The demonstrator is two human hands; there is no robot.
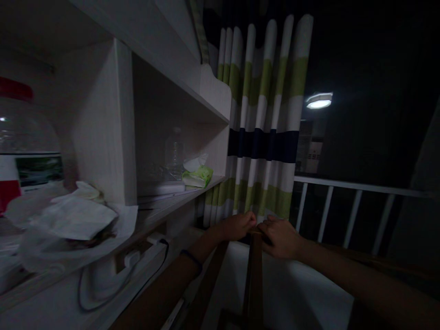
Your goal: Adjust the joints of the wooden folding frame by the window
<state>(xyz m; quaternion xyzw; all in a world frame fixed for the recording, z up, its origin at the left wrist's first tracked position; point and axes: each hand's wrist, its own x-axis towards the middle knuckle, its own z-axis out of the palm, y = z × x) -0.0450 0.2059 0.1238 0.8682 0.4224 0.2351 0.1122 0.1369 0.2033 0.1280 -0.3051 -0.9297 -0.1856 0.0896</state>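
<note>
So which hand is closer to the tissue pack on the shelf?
Left. The left hand grips the wooden post's top just below and right of the tissue pack; the right hand grips farther right.

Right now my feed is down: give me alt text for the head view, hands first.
In a dim room, the left hand and right hand both grip the top of a brown wooden post in front of a striped curtain. A pale shelf unit on the left holds a plastic bottle, a tissue pack and crumpled plastic bags; a white railing stands on the right.
</note>
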